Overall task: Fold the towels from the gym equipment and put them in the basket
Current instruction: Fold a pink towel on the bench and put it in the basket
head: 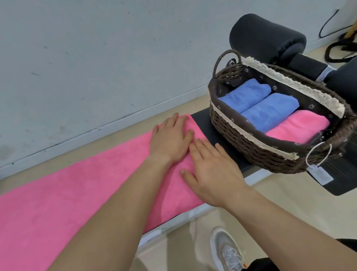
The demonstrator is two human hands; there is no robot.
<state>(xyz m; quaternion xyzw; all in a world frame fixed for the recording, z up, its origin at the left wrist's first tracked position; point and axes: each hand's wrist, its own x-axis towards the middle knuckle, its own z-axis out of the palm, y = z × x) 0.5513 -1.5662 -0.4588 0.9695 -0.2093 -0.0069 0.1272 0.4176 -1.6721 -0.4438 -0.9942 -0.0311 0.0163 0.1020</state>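
A long pink towel (53, 200) lies spread flat along the black gym bench (205, 124). My left hand (170, 139) presses flat on the towel's right end, fingers straight. My right hand (210, 171) lies flat just beside it, nearer the front edge, fingers straight too. Right of the hands a brown wicker basket (241, 148) with a dark lining and lace trim stands on the bench. Inside it lie two folded blue towels (258, 104) and one folded pink towel (296, 127).
Black padded rollers (266, 36) of the gym machine stand behind the basket. A white tag (321, 176) hangs from the basket's near handle. The pale wall runs close behind the bench. My shoe (227, 254) is on the beige floor below. Black cables (347, 45) lie at far right.
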